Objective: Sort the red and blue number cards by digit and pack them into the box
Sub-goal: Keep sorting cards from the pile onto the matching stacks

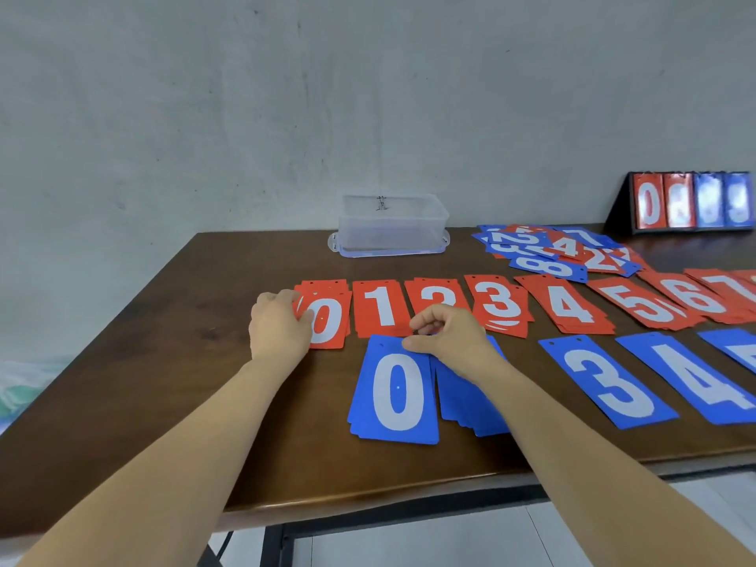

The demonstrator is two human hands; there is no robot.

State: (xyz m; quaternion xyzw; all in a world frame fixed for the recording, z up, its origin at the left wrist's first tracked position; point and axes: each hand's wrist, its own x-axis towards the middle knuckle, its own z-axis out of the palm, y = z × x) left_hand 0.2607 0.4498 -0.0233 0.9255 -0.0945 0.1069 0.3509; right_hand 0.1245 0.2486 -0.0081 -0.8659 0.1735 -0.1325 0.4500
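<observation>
1. The fingers of the left hand are curled over the left edge of the red 0 stack, with the thumb on its face. I judge this a grip on the stack.
2. The right hand has its fingers curled and its thumb tip at the top edge of the blue 0 stack. I cannot tell whether it pinches a card or only rests there.
3. Handling, as I judge it: the cards look thin, light, smooth and semi-stiff. A stack would likely slide apart if lifted by one corner. I would square each stack first, then clamp it across both long edges.
4. The cards lie in two rows. The red row runs rightward from 0 to at least 7. The blue row sits nearer me, with the blue 3 and the blue 4 in plain view. One blue pile lies under the right wrist and its digit is hidden.
5. A mixed heap of red and blue cards lies behind the red row — sorting is not finished.
6. The clear box stands at the far edge of the table, well apart from both hands. I see no cards in it.
7. A black score stand sits at the far right.
</observation>
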